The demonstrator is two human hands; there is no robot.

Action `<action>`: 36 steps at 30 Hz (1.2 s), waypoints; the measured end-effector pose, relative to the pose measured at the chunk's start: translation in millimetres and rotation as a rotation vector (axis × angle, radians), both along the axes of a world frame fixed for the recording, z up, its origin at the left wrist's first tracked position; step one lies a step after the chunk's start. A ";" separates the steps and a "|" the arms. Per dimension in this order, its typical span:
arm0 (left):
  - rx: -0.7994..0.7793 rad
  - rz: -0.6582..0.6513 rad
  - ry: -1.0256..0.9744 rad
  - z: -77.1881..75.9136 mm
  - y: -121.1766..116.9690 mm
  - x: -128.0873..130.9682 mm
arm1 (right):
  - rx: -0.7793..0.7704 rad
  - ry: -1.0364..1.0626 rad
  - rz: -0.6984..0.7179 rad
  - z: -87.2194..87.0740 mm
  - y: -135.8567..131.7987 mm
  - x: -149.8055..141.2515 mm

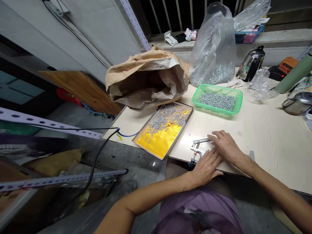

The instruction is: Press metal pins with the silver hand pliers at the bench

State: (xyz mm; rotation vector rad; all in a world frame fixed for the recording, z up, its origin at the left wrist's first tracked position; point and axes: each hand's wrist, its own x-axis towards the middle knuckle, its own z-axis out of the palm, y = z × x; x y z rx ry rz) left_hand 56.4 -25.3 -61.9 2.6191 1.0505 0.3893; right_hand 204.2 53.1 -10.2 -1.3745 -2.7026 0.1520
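Observation:
A small metal hand press [197, 149] with a spring and a flat lever [205, 140] is at the table's front edge. My right hand [225, 146] is over the lever's end, its fingers bent round it; the grip's underside is hidden. Just in front, my left hand [206, 166] lies palm down beside the press, fingers stretched and thumb apart. Its fingertips pass close to my right hand. Left of the press, a shallow tray [158, 143] with a yellow bottom bears many small silver metal pins. A green plastic basket [216, 110] behind holds more similar pieces.
An open brown paper sack [146, 81] leans behind the tray. A clear plastic bag [212, 48] of metal pieces stands by the window. To the right are a kettle [252, 63], a metal mug [298, 103] and a green bottle [296, 73]. A black cable [94, 162] hangs at left.

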 end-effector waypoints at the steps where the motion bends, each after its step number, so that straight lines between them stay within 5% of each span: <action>1: -0.007 -0.002 -0.005 0.0 -1.5 -0.4 | -0.022 -0.060 0.002 2.6 4.2 -7.0; 8: -0.033 -0.011 -0.068 -0.7 -1.7 -8.3 | -0.092 -0.223 0.005 12.2 22.9 -30.8; 14: -0.138 -0.004 0.001 -7.5 -3.0 -5.0 | -0.117 -0.167 0.500 3.4 5.2 -69.7; 20: -0.022 -0.141 -0.014 13.0 -18.6 -28.3 | 0.028 -0.095 0.638 -15.7 5.5 -95.5; 23: 0.107 -0.039 -0.100 27.2 -15.1 -64.9 | 0.130 0.177 0.547 -6.6 14.4 -88.1; 26: 0.184 0.363 -0.084 34.7 14.2 -113.0 | 0.243 0.430 0.349 19.1 42.1 -66.7; 29: 0.178 0.674 0.027 34.1 58.2 -154.1 | 0.400 0.462 0.098 48.6 82.2 -40.6; 33: 0.050 0.781 0.145 26.0 100.2 -179.3 | 0.555 0.328 -0.130 68.8 109.3 -15.8; 36: -0.035 0.775 0.107 20.3 109.8 -184.3 | 0.515 0.342 -0.092 62.4 95.8 -9.5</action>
